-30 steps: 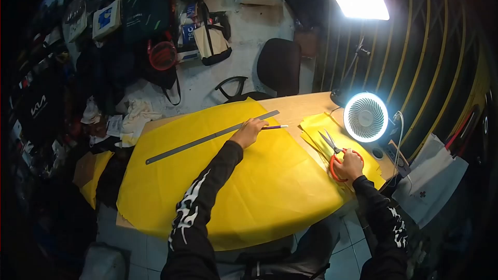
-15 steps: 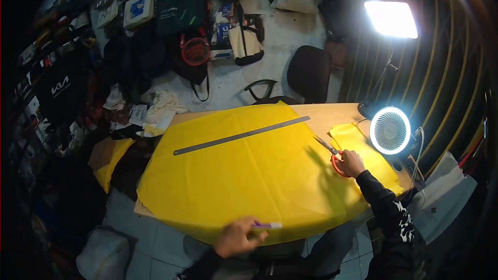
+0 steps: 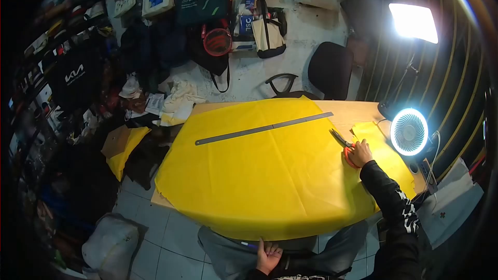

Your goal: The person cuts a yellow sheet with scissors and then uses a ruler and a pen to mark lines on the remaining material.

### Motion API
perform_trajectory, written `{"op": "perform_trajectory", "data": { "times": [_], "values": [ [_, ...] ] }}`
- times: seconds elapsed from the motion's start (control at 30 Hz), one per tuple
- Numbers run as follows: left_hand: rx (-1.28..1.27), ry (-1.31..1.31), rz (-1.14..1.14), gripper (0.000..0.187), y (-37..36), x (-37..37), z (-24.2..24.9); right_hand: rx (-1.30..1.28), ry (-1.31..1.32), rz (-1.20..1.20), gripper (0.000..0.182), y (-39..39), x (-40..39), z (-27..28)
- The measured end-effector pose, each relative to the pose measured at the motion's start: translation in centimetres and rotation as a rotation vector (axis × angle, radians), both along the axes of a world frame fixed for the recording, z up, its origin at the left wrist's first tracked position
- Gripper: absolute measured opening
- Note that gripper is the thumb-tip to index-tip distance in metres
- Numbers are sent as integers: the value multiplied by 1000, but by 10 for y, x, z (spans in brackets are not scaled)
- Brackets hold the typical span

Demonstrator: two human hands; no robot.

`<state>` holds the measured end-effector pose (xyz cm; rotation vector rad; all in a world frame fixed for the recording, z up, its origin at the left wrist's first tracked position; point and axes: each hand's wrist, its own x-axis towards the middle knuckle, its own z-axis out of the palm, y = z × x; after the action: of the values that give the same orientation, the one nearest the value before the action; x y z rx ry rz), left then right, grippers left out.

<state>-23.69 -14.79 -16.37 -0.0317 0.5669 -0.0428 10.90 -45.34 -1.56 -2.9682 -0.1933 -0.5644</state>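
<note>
A large sheet of yellow fabric covers most of the wooden table and droops over its near edge. My right hand is closed on the red handles of the scissors, which are low over the fabric's right side with the blades pointing away to the left. Below the near table edge, over my lap, my left hand is turned palm up with curled fingers. A purple-and-white pen sticks out to its left. Across the far part of the fabric lies a long metal ruler, touched by neither hand.
A folded yellow piece lies at the table's right, beside a lit ring-shaped fan and a bright lamp. An office chair stands behind the table. Bags and a stuffed white sack are on the left.
My left hand has drawn back from the fabric's near edge to my lap, turning the pen leftward. The scissors have come down closer to the fabric. The whole view has shifted.
</note>
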Motion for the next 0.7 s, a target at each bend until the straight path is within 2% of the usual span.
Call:
{"op": "perform_trajectory", "data": {
  "times": [0.03,0.07,0.2,0.3,0.33,0.37,0.4,0.5,0.57,0.6,0.7],
  "values": [
    [8,4,16,45,2,4,-1,18,46,-16,34,0,0,-1],
    [-117,-90,4,40,8,5,-23,36,93,-31,33,0,1,-1],
    [15,-88,64,40,14,14,-6,-93,145,-81,35,16,-15,14],
    [129,-22,57,38,20,1,7,-158,-33,22,37,34,-28,9],
    [115,-96,59,35,23,-7,5,-152,40,113,43,51,-51,32],
    [147,-97,75,34,26,-15,3,-65,-54,326,55,52,-54,17],
    [178,-98,92,32,29,-22,6,-84,-30,374,66,64,-61,13],
    [262,5,191,31,40,-37,26,22,180,613,75,102,-89,33],
    [301,-18,256,31,52,-44,33,20,192,642,76,115,-91,20],
    [409,-95,258,31,60,-47,36,21,194,658,76,121,-91,15],
    [535,16,288,30,74,-50,47,13,138,612,77,126,-97,9]
  ]
}}
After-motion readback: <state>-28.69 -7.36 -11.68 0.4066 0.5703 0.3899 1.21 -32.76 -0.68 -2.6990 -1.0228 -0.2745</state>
